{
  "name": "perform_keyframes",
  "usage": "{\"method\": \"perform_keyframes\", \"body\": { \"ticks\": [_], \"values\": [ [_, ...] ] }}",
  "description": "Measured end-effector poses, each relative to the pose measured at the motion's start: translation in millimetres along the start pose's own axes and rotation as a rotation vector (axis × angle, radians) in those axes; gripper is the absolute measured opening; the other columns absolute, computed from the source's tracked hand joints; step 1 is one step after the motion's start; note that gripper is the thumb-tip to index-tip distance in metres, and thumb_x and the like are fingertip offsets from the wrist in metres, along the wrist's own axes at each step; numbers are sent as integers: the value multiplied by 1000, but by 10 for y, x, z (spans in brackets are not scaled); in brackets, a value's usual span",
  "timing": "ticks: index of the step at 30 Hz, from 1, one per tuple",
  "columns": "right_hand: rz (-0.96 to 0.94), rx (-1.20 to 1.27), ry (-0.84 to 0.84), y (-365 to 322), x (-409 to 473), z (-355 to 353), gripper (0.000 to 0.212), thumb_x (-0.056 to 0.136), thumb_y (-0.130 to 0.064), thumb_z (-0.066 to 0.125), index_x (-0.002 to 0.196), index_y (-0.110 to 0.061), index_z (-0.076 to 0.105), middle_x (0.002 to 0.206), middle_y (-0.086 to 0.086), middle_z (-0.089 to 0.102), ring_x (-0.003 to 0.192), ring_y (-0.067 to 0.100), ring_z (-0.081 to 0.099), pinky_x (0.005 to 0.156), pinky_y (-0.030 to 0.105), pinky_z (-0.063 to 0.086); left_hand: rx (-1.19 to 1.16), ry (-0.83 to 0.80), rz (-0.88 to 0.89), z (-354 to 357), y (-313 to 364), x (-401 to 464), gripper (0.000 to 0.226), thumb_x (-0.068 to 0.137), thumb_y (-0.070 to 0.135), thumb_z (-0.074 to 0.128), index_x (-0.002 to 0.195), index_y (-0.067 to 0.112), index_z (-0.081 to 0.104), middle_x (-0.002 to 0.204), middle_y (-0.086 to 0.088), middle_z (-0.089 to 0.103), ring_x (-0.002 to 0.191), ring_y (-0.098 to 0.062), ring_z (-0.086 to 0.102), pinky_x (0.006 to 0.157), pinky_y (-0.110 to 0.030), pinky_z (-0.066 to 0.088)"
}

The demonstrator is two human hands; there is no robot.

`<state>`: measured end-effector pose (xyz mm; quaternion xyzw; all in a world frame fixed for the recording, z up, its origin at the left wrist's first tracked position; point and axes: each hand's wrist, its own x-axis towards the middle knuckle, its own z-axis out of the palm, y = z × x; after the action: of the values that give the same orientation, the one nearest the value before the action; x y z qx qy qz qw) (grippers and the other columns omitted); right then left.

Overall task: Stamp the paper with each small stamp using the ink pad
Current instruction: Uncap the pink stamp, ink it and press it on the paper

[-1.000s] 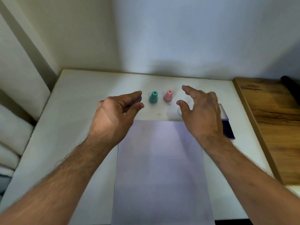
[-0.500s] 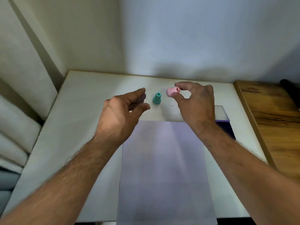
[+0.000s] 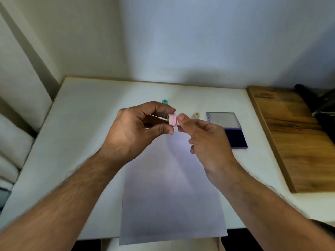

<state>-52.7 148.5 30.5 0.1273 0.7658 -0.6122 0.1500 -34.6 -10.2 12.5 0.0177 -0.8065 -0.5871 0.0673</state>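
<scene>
From the head camera I see both hands raised above the far end of the paper (image 3: 172,192). My left hand (image 3: 134,131) and right hand (image 3: 204,140) both pinch the pink stamp (image 3: 173,120), which lies sideways between them, fingers (image 3: 164,128) curled round it from either side. The paper lies along the near edge of the tabletop (image 3: 81,124), overhanging it slightly. The teal stamp (image 3: 165,101) stands toward the far edge, partly hidden behind my left hand. The cream stamp (image 3: 196,115) stands just beside the open ink pad (image 3: 233,136), near the right edge. A wooden board (image 3: 293,134) adjoins the tabletop there.
</scene>
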Motion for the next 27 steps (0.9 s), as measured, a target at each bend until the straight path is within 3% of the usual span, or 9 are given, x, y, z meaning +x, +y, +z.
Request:
{"method": "perform_keyframes", "body": {
  "ticks": [4, 7, 17, 23, 27],
  "values": [
    [21, 151, -103, 39, 85, 9, 15, 88, -30, 69, 92, -18, 77, 85, 3, 77, 59, 9, 55, 58, 26, 45, 34, 2, 16, -15, -30, 21, 34, 68, 15, 83, 98, 28, 74, 93, 10, 76, 85, -6, 73, 87, -31, 57],
    [81, 289, -167, 61, 156, -12, 18, 89, -22, 67, 98, -9, 75, 89, 14, 76, 58, 13, 55, 56, 26, 47, 29, 13, 22, -9, -45, 55, 35, 67, 17, 83, 98, 30, 74, 93, 10, 76, 85, -6, 73, 87, -32, 57],
    [93, 388, -241, 140, 319, 2, 12, 83, -9, 70, 92, -4, 76, 84, 18, 72, 65, 20, 64, 62, 25, 58, -13, 40, -84, -3, -99, 125, 31, 67, 14, 83, 94, 26, 76, 88, 13, 77, 87, -2, 72, 90, -23, 54],
    [54, 388, -242, 109, 365, -39, 15, 82, -1, 71, 95, -5, 75, 80, 14, 75, 63, 20, 67, 65, 27, 60, -48, 37, -117, 15, -109, 161, 30, 68, 10, 83, 94, 24, 76, 88, 8, 77, 88, -8, 73, 91, -32, 54],
    [-8, 330, -215, 107, 353, -22, 13, 82, -1, 71, 93, -8, 74, 80, 10, 76, 62, 20, 68, 65, 28, 61, -34, 33, -119, 19, -118, 156, 32, 67, 9, 83, 92, 28, 75, 87, 10, 77, 86, -7, 73, 90, -29, 55]
  ]
}}
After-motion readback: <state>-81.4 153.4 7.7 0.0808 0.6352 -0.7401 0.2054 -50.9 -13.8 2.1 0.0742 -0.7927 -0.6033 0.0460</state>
